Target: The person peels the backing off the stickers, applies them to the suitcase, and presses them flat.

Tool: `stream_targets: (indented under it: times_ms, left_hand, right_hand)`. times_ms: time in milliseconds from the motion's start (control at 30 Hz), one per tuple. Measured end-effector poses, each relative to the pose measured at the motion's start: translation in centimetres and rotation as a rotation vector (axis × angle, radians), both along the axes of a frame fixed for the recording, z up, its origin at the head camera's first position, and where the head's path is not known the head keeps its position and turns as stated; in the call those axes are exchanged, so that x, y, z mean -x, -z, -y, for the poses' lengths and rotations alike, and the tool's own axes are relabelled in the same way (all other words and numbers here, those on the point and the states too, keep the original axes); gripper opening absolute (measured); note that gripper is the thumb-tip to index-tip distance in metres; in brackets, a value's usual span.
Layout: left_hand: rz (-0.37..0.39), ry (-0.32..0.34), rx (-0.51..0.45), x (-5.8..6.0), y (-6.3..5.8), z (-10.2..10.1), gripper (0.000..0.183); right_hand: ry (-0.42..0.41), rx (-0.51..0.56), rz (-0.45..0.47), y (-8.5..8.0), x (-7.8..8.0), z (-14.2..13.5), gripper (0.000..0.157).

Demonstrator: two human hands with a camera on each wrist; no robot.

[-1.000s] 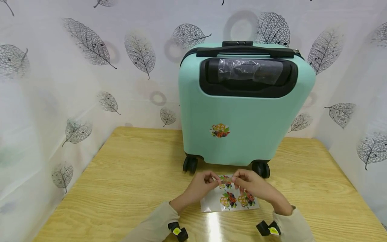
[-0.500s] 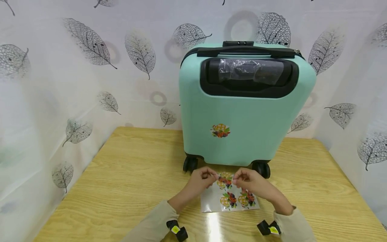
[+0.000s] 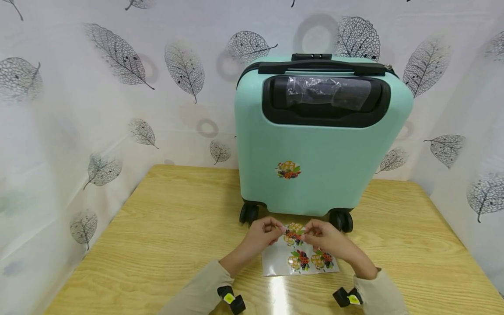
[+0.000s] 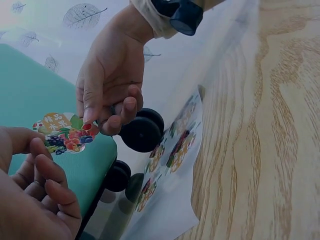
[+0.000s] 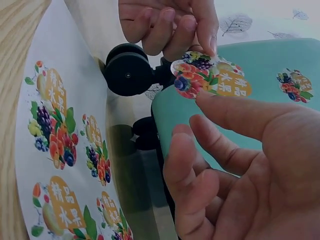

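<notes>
Between both hands, above the sheet, hangs a loose fruit sticker [image 4: 65, 132] with berries and yellow lettering. My left hand [image 3: 260, 234] pinches one edge between thumb and index finger. The opposite edge is pinched by my right hand [image 3: 327, 237], whose other fingers curl loosely in the right wrist view. Below lies a glossy white sticker sheet [image 3: 274, 262] bearing several more fruit stickers, partly hidden by the right hand. Behind it a mint green suitcase [image 3: 327, 170] stands upright, with a matching sticker [image 3: 288, 169] on the lower left of its face.
The suitcase's black wheels [image 3: 341, 220] stand on the wooden table [image 3: 177, 227], just behind the sheet. Clear film wraps the black pull handle [image 3: 328, 92]. A leaf-patterned cloth [image 3: 181, 131] surrounds the table at the back and sides.
The sticker has turned from nearly edge-on to showing its printed face. My hands have spread slightly, the left one moving a little to the left. The sheet and suitcase stay put.
</notes>
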State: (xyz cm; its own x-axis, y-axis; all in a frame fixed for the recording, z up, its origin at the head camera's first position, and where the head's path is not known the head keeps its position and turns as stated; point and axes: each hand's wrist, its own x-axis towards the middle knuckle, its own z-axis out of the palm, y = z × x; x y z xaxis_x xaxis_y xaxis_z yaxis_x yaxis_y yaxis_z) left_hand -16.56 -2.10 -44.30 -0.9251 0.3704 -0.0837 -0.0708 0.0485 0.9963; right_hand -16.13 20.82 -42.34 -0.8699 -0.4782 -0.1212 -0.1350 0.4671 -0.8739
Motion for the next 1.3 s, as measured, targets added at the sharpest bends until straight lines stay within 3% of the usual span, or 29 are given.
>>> stream_targets:
  times_ms: [367,667,967,1300]
  left_hand:
    - [0.003,0.002,0.011,0.2,0.1,0.1,0.017]
    - [-0.118,-0.022,0.093,0.2,-0.3,0.3,0.023]
    - [-0.143,-0.032,0.109,0.2,-0.4,0.5,0.020]
    - [-0.227,-0.024,0.121,0.2,-0.3,0.6,0.024]
  right_hand:
    - [-0.005,0.024,-0.004,0.0,-0.1,0.2,0.017]
    - [0.003,0.048,-0.018,-0.6,-0.3,0.3,0.017]
    - [0.001,0.067,-0.024,-0.6,-0.4,0.5,0.022]
    - [0.133,0.023,-0.110,-1.3,-1.0,1.2,0.025]
